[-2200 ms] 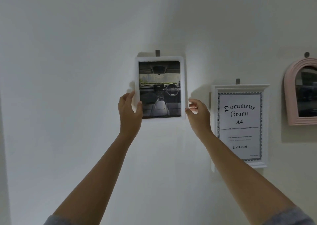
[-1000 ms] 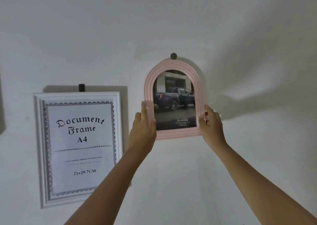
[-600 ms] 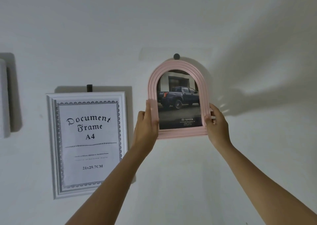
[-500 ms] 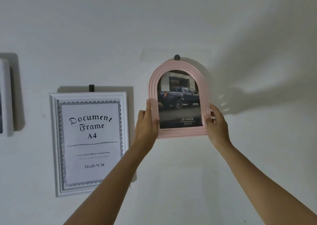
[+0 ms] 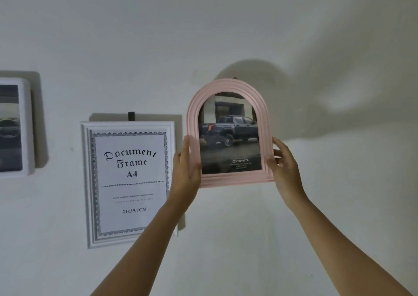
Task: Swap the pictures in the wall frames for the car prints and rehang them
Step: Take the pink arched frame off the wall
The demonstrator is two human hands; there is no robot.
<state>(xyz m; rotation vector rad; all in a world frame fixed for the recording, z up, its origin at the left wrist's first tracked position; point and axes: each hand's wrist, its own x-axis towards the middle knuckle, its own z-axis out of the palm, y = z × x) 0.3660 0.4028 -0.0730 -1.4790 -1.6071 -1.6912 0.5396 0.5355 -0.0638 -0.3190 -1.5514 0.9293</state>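
Pink ridged arched frame (image 5: 228, 87) gripped by both hands.

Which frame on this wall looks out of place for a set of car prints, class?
The white rectangular frame in the middle: it holds a placeholder sheet reading "Document Frame A4", not a car. It also hangs slightly tilted. The pink arched frame, held by the left hand and right hand, shows a pickup.

Both arms raised, left hand (image 5: 186, 170) and right hand (image 5: 285, 163) each closed in a grip.

Plain white wall (image 5: 226, 24), dim light, soft shadows upper right.
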